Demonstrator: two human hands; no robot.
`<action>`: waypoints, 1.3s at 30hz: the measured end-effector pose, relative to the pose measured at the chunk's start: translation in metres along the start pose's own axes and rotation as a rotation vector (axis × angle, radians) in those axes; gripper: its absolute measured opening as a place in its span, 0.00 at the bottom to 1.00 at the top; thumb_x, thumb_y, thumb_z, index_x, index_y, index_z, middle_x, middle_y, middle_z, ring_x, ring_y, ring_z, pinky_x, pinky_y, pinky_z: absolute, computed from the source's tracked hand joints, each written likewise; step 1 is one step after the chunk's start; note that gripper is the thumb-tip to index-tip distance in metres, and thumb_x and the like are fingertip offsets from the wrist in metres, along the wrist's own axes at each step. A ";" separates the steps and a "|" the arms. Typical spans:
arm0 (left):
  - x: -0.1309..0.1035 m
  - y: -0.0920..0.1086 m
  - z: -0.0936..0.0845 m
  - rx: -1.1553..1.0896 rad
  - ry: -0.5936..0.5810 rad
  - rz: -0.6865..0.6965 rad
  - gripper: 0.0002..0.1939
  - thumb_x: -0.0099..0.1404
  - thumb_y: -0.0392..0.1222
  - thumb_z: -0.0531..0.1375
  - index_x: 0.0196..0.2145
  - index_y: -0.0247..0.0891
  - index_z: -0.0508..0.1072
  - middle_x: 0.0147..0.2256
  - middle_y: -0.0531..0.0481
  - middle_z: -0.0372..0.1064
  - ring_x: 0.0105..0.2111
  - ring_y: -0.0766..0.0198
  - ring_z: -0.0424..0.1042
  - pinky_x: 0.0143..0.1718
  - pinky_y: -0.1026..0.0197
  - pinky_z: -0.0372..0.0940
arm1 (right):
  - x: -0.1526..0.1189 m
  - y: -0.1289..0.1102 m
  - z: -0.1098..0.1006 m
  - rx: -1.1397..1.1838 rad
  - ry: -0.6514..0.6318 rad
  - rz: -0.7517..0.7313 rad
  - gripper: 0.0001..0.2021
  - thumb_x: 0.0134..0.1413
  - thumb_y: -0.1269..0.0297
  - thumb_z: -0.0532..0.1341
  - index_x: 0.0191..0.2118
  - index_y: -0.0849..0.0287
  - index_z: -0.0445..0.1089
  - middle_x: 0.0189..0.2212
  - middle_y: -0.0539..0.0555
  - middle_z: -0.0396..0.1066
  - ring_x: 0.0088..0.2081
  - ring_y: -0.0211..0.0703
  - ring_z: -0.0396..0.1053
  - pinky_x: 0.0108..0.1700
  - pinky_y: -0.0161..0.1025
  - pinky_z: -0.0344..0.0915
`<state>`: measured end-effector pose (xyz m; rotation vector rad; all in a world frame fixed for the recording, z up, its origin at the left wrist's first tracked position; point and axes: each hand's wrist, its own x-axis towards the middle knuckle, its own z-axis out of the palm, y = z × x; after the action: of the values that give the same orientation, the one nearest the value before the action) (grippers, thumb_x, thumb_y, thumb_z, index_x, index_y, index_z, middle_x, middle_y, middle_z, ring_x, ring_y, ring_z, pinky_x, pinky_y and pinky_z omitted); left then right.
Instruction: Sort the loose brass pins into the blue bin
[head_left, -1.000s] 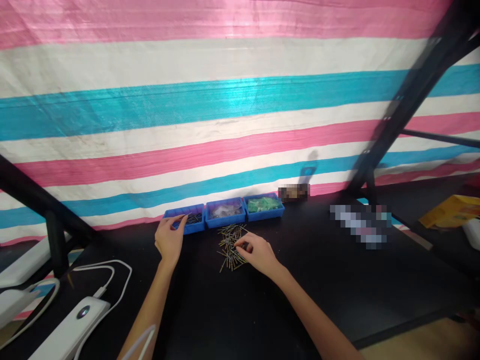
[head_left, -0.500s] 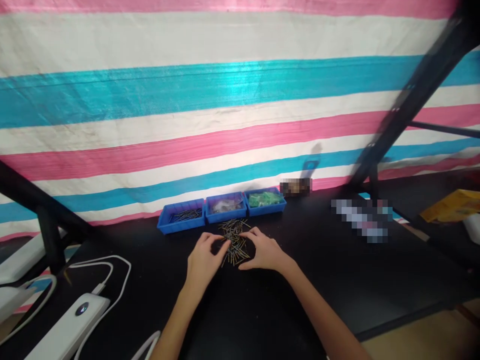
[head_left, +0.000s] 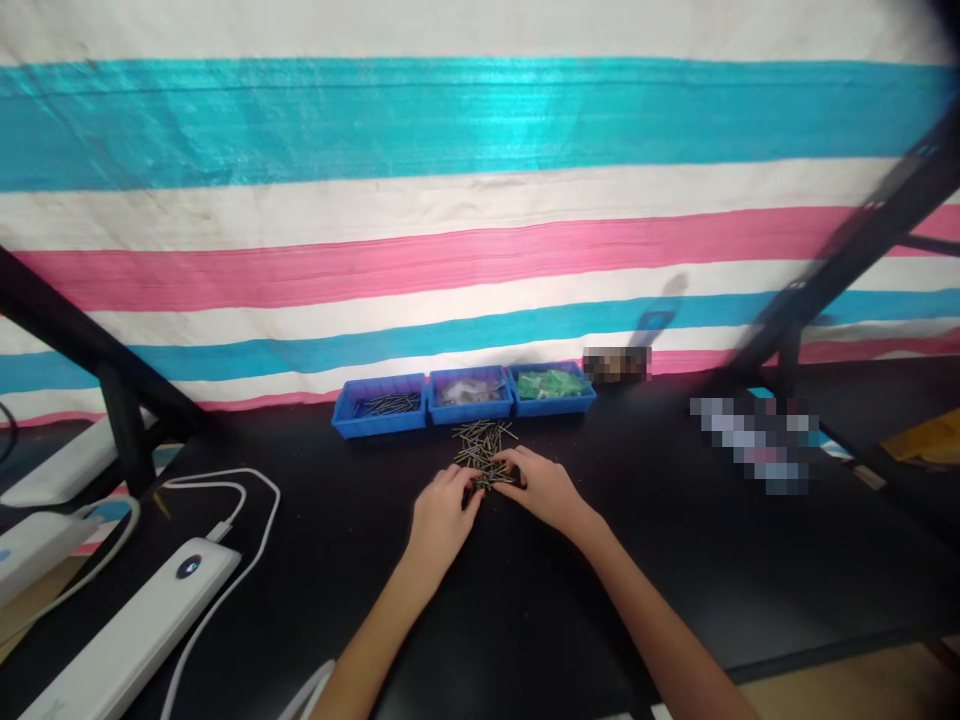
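A loose pile of thin metal rods (head_left: 484, 440), brassy and dark like small drill bits, lies on the black table in front of the blue bins. My left hand (head_left: 444, 512) is at its near left edge, thumb and fingers curled in on some rods. From the right, my right hand (head_left: 551, 490) closes its bent fingers and thumb around rods on the near side. The fingertips of both hands almost meet and partly hide the rods there. Behind the pile, the left blue bin (head_left: 382, 427) contains more of these rods.
The middle blue bin (head_left: 471, 412) has clear plastic bags in it; the right blue bin (head_left: 555, 406) has green ones. White power banks (head_left: 135, 640) with a white cable (head_left: 262, 540) lie at the left. Black frame bars (head_left: 840, 255) slant up at both sides. Blurred items lie right.
Both hands have drawn closer together at the near side of the pile, and their fingers have closed in. The rods there are bunched tighter. The view has shifted a little.
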<state>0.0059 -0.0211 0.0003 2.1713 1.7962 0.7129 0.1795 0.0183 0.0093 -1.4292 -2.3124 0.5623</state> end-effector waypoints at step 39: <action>0.002 0.002 0.006 -0.458 0.168 -0.070 0.10 0.59 0.40 0.57 0.39 0.39 0.71 0.32 0.52 0.67 0.27 0.68 0.65 0.29 0.65 0.61 | 0.004 -0.007 0.008 0.303 0.165 0.043 0.11 0.57 0.59 0.53 0.35 0.54 0.71 0.34 0.50 0.70 0.33 0.38 0.68 0.33 0.35 0.61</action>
<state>0.0108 -0.0191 -0.0033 1.7835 1.5756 1.1858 0.1691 0.0179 0.0065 -1.3291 -1.9755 0.7417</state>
